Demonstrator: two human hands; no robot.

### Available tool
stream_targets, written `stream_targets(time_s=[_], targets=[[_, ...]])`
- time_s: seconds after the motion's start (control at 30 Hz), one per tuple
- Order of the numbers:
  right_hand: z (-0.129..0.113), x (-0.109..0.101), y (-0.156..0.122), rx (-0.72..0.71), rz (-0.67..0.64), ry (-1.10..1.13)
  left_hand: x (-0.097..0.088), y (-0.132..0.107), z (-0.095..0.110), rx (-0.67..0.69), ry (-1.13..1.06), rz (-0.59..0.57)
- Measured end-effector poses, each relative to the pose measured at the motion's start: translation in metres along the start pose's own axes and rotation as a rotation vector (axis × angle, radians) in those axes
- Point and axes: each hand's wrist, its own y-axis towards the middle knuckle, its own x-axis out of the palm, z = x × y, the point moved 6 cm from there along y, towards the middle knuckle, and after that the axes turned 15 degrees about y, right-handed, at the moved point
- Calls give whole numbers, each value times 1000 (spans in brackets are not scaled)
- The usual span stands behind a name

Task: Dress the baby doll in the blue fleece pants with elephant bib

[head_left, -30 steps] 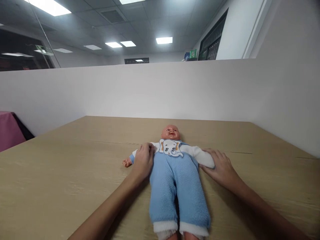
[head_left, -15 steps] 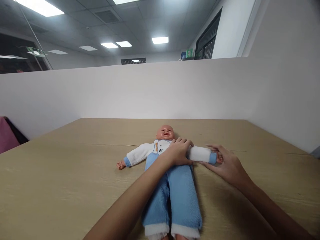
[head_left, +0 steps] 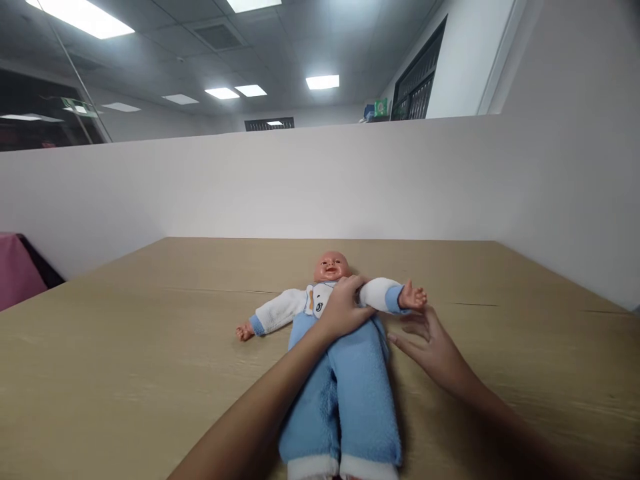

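A baby doll (head_left: 363, 393) lies on its back, its bald head away from me. It wears blue fleece trousers and a white top with blue cuffs and an animal face on the chest. My left hand (head_left: 344, 308) is closed round the doll's shoulder and upper arm on the right side; its fingertips are partly hidden. The doll's white sleeve (head_left: 377, 294) sticks out past that hand, the small plastic hand raised with its palm showing. My right hand (head_left: 436, 348) is just below that cuff, fingers apart and holding nothing. The doll's other arm (head_left: 280, 312) rests stretched out on the table.
The wood-patterned table (head_left: 150, 373) has thin seams across it. A white partition (head_left: 320, 187) rises along its far edge, and a white wall (head_left: 565, 200) stands on the right. Something pink (head_left: 20, 270) with a black edge is at the far left.
The doll's arm on the right has lifted and turned, its hand now palm out. My right hand has let go of the cuff and dropped slightly. My left hand has shifted a little left.
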Motion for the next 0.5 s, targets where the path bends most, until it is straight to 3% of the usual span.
stream_targets(time_s=[0.13,0.23,0.33,0.5], targets=[[6,21,-7,-113,-251,-218,-11,-6,-14,-86,-279,98],[1,37,-9,-98,-316,-176,-19,-10,-29,-152,-447,190],[-8,58,-8,41,-311,-2,-23,-14,-48,-267,-581,278],[-24,94,15,229,-110,333,-34,-22,-71,-427,-797,410]])
